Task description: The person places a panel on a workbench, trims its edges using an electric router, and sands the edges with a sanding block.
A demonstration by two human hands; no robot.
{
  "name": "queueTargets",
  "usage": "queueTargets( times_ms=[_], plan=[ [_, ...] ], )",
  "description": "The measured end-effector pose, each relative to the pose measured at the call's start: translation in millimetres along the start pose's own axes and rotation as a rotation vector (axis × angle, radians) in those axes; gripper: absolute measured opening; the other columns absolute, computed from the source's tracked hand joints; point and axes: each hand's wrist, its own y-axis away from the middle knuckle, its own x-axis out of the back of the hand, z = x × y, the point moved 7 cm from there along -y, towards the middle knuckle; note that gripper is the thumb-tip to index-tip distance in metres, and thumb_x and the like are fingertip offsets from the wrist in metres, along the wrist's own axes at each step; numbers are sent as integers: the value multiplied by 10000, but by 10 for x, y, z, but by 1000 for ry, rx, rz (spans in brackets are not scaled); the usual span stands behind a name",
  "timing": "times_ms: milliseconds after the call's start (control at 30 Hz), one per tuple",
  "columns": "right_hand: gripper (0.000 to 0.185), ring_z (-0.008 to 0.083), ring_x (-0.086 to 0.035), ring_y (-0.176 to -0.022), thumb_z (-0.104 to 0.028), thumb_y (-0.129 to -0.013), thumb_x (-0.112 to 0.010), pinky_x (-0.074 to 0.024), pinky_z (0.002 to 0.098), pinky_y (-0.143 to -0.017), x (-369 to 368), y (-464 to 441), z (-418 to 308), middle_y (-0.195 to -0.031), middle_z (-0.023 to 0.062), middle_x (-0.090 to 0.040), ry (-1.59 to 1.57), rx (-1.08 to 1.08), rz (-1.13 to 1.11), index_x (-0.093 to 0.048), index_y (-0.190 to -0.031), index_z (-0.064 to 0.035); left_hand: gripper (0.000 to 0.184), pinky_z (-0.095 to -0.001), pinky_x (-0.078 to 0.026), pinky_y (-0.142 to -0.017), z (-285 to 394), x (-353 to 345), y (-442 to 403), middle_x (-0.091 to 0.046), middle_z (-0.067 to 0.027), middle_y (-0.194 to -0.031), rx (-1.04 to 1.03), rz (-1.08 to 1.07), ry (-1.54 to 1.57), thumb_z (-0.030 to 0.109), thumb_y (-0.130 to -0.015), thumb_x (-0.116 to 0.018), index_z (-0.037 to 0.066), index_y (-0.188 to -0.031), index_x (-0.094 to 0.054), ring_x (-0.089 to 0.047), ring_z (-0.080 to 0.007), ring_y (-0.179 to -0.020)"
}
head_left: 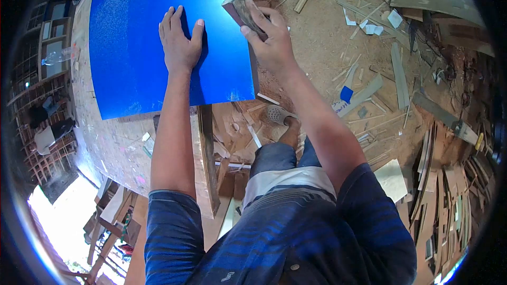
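Right hand [277,50] fingers hold the block [244,10] at the right edge of the blue panel [137,63] on the table [87,89], left hand [181,50] fingers spread flat; tilting the block could gouge that edge.

the panel [142,74] lies on the bench [100,142], with the block [244,13] at the panel's right edge. left of the panel is a bottle [59,55]. right of the panel, wood scraps [400,74] lie on the floor [317,37]; stacked boards [449,200] lie beyond its near right corner.
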Motion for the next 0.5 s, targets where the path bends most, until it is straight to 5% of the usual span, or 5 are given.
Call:
queueTargets(
  times_ms=[200, 500],
  plan=[
    [670, 423, -650, -1334, -150, -952, -833, -508, 524, -1151, 233, 1625, -466, -1463, 209, -666, 99, 40, -94, -678, -1601, -206, 745, -572, -258, -1376, 16, -8, -14, -511, -260, -1685, -2, 5, -3, 497, -1046, -715, 7, -1590, -582, -425, -447, -1599],
    [647, 406, -654, -1285, -147, -948, -837, -505, 525, -1123, 55, 508, -192, -1417, 190, -684, 4, 18, 17, -694, -1578, -182, 739, -571, -261, -1375, 8, -12, -4, -515, -273, -1678, 4, 6, 1, 491, -1042, -718, 4, -1583, -587, -435, -449, -1593]
  ],
)
